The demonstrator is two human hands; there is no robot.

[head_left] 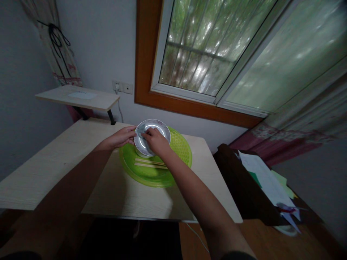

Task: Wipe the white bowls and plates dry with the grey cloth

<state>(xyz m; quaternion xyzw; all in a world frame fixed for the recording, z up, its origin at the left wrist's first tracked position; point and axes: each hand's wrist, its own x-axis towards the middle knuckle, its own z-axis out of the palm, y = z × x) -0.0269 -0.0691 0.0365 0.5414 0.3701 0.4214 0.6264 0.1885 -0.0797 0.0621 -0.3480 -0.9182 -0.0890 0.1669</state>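
Note:
A white bowl [165,130] with a patterned rim is tilted above a round green tray [184,146]. My left hand [123,137] grips the bowl's left rim, its thumb on the inner side and its fingers underneath. Inside the bowl, my right hand [156,141] has its fingers bent together on a thin blue-grey cloth [140,130], which lies against the bowl's left inner wall. A pair of wooden chopsticks [149,163] rests on the tray in front of the bowl.
The tray sits on a pale wooden table [108,191]. A small raised shelf [78,97] with a paper on it stands at the back left. Beyond are a wall socket and a barred window. To the right, a dark cabinet [241,187] carries papers.

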